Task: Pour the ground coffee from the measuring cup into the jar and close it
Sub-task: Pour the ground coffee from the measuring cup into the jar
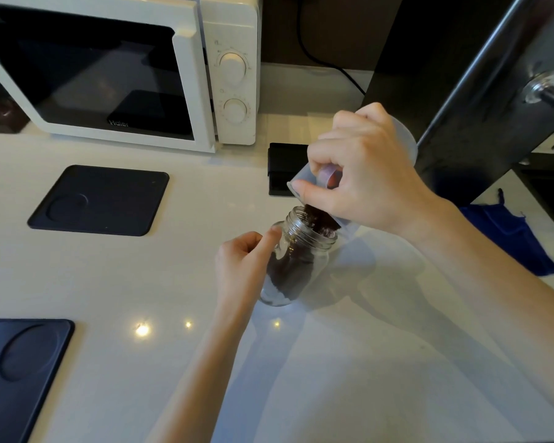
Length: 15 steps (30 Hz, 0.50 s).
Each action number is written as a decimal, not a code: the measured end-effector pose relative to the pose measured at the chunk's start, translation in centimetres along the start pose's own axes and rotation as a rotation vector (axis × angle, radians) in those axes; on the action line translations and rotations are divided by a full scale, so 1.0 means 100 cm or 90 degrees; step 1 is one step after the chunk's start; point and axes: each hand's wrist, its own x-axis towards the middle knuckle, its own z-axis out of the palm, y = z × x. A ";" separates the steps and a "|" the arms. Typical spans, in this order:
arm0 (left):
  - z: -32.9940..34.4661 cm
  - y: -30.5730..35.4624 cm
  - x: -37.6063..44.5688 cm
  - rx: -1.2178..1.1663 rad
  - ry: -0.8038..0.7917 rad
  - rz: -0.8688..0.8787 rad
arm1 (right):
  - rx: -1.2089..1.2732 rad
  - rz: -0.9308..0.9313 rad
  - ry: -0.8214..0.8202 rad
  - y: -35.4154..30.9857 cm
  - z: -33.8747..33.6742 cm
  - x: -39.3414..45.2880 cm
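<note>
A clear glass jar [304, 254] with a threaded mouth stands on the white counter, partly filled with dark ground coffee. My left hand [242, 266] wraps around its left side. My right hand [362, 177] holds a translucent plastic measuring cup [406, 139] by its handle, tipped steeply over the jar's mouth. Dark coffee grounds [317, 219] spill from the cup's lip into the opening. No jar lid is in sight.
A white microwave [231, 71] stands at the back left. Two dark mats lie on the counter [365, 362], one at centre left [100, 199] and one at the near left [20, 372]. A small black box [283, 167] sits behind the cup. A blue cloth [512, 238] lies at the right.
</note>
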 end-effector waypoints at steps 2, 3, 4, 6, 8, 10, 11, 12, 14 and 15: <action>0.000 0.001 -0.001 -0.006 0.001 0.001 | 0.010 0.009 -0.001 0.000 0.000 0.000; 0.000 0.001 -0.001 -0.008 0.002 0.001 | 0.014 0.011 -0.002 0.000 -0.001 0.000; 0.000 0.001 -0.001 -0.010 0.003 0.000 | 0.011 0.010 -0.002 0.000 -0.001 0.000; 0.000 0.000 -0.001 -0.015 0.005 -0.001 | 0.005 0.007 -0.002 0.000 -0.001 0.000; 0.001 -0.001 -0.001 -0.014 0.005 -0.001 | 0.011 0.010 -0.006 0.000 0.000 0.001; 0.001 -0.001 -0.001 -0.014 0.006 0.001 | 0.003 0.003 -0.005 0.000 0.000 0.001; 0.001 -0.001 -0.001 -0.014 0.006 0.001 | 0.001 -0.001 -0.004 -0.001 0.000 0.002; 0.001 -0.001 -0.001 -0.015 0.005 0.000 | 0.007 -0.002 -0.004 -0.001 -0.001 0.002; 0.001 -0.001 -0.001 -0.017 0.003 -0.005 | 0.023 -0.005 -0.006 -0.002 -0.002 0.003; 0.001 -0.001 -0.001 -0.020 0.003 -0.007 | 0.021 -0.009 -0.003 -0.002 -0.002 0.004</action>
